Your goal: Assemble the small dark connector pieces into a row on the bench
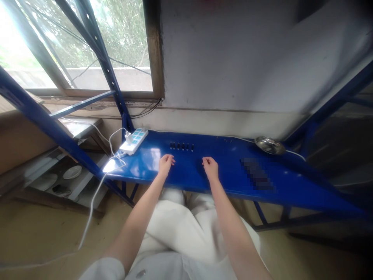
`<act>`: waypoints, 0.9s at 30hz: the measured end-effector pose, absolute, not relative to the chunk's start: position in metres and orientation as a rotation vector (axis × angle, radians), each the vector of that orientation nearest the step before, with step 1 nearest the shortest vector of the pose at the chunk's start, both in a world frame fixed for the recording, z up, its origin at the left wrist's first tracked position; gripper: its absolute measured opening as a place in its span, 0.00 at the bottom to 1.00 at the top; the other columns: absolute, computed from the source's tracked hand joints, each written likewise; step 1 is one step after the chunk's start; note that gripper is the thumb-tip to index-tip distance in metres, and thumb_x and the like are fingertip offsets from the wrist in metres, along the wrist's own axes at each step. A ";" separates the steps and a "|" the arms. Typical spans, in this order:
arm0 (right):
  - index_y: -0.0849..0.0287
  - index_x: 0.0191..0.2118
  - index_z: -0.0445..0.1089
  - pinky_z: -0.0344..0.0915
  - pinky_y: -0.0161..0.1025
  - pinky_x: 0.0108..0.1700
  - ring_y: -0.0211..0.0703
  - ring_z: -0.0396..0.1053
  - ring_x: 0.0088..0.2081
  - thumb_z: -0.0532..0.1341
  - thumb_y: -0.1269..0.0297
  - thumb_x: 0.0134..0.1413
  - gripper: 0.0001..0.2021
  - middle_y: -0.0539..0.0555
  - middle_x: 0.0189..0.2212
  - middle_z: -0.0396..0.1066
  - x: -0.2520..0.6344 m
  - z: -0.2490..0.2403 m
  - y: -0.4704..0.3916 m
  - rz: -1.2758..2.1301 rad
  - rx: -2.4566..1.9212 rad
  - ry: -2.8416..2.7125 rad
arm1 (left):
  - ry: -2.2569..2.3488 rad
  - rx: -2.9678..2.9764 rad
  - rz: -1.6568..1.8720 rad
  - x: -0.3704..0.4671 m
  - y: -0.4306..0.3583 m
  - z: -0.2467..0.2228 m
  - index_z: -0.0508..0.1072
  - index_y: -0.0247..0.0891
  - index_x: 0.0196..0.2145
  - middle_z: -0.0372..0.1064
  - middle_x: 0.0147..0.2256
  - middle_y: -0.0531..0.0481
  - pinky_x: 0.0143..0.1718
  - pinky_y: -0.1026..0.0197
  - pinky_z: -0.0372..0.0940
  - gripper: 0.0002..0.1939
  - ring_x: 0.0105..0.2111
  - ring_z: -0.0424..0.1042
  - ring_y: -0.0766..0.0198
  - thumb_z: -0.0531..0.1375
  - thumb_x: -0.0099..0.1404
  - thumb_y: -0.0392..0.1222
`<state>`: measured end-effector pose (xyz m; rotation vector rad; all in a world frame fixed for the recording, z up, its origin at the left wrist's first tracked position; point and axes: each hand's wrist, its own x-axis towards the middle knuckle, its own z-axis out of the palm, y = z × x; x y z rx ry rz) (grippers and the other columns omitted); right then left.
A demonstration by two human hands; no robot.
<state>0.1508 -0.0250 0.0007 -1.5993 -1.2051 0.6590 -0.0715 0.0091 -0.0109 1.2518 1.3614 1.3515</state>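
Note:
On the blue table (186, 171) stands a short row of several small dark pieces (183, 146), near the back edge. My left hand (166, 163) is over the table just in front of the row's left end, its fingers curled together. My right hand (210, 167) is in front and to the right of the row, thumb and fingers also drawn together. Neither hand touches the row. Whether anything tiny is between the fingertips of either hand is too small to tell.
A white power strip (134, 141) with a plug and cables lies at the table's left end. A shiny metal dish (269, 145) sits at the back right, a blurred dark object (257, 174) in front of it. Blue posts (101, 54) rise at the left.

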 end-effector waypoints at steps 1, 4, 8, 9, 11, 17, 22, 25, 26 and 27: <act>0.59 0.30 0.67 0.62 0.37 0.34 0.41 0.67 0.29 0.54 0.52 0.51 0.14 0.53 0.26 0.70 0.151 0.000 -0.025 0.657 -1.596 -1.205 | 1.360 1.243 1.351 -0.071 0.009 -0.011 0.70 0.33 0.31 0.69 0.23 0.51 0.23 0.67 0.59 0.12 0.19 0.65 0.71 0.54 0.57 0.45; 0.59 0.30 0.68 0.62 0.38 0.34 0.41 0.67 0.29 0.54 0.51 0.50 0.16 0.53 0.26 0.70 0.151 -0.001 -0.024 0.649 -1.586 -1.207 | 1.352 1.211 1.357 -0.070 0.008 -0.008 0.70 0.33 0.30 0.69 0.22 0.51 0.23 0.68 0.59 0.11 0.18 0.65 0.71 0.54 0.56 0.45; 0.60 0.30 0.69 0.63 0.38 0.33 0.41 0.67 0.28 0.53 0.51 0.50 0.16 0.54 0.26 0.71 0.151 -0.001 -0.022 0.639 -1.584 -1.223 | 1.330 1.218 1.370 -0.070 0.005 -0.005 0.70 0.33 0.30 0.69 0.23 0.50 0.23 0.68 0.58 0.11 0.19 0.65 0.71 0.54 0.56 0.45; 0.60 0.30 0.69 0.63 0.39 0.33 0.42 0.67 0.29 0.53 0.52 0.51 0.16 0.54 0.26 0.71 0.150 0.001 -0.021 0.634 -1.591 -1.229 | 1.328 1.223 1.372 -0.070 0.005 -0.005 0.70 0.33 0.30 0.69 0.23 0.50 0.23 0.68 0.58 0.11 0.19 0.65 0.71 0.54 0.57 0.45; 0.60 0.32 0.69 0.63 0.39 0.34 0.43 0.68 0.30 0.53 0.54 0.51 0.15 0.55 0.27 0.71 0.148 0.004 -0.018 0.612 -1.612 -1.251 | 1.329 1.226 1.373 -0.070 0.005 -0.005 0.70 0.33 0.30 0.69 0.23 0.51 0.23 0.68 0.58 0.11 0.19 0.64 0.71 0.54 0.57 0.45; 0.60 0.43 0.68 0.64 0.39 0.40 0.44 0.68 0.39 0.55 0.58 0.51 0.16 0.57 0.38 0.71 0.137 0.016 0.015 0.549 -1.692 -1.414 | 1.342 1.222 1.363 -0.070 0.007 -0.006 0.71 0.33 0.30 0.69 0.22 0.50 0.23 0.68 0.58 0.12 0.19 0.65 0.71 0.54 0.56 0.45; 0.60 0.48 0.65 0.61 0.43 0.45 0.48 0.65 0.46 0.56 0.58 0.50 0.20 0.57 0.44 0.69 0.126 0.019 0.047 0.476 -1.881 -1.559 | 1.338 1.228 1.365 -0.070 0.005 -0.006 0.71 0.34 0.30 0.69 0.23 0.51 0.23 0.68 0.58 0.12 0.19 0.64 0.71 0.54 0.57 0.46; 0.60 0.48 0.65 0.59 0.46 0.46 0.50 0.64 0.47 0.57 0.58 0.49 0.20 0.58 0.45 0.68 0.122 0.017 0.058 0.470 -1.983 -1.603 | 1.338 1.242 1.351 -0.070 0.005 -0.006 0.71 0.34 0.31 0.69 0.23 0.50 0.24 0.67 0.60 0.13 0.19 0.65 0.71 0.54 0.57 0.46; 0.59 0.47 0.66 0.59 0.46 0.46 0.51 0.64 0.47 0.57 0.58 0.49 0.19 0.58 0.45 0.68 0.120 0.016 0.061 0.465 -2.005 -1.612 | 1.343 1.243 1.345 -0.071 0.005 -0.006 0.71 0.34 0.31 0.69 0.23 0.50 0.24 0.67 0.60 0.13 0.19 0.65 0.71 0.54 0.57 0.46; 0.59 0.46 0.67 0.59 0.47 0.46 0.51 0.64 0.47 0.57 0.58 0.49 0.18 0.58 0.45 0.68 0.119 0.015 0.063 0.457 -2.019 -1.616 | 1.348 1.244 1.339 -0.071 0.005 -0.006 0.71 0.34 0.31 0.69 0.23 0.50 0.24 0.67 0.60 0.13 0.19 0.65 0.71 0.54 0.58 0.46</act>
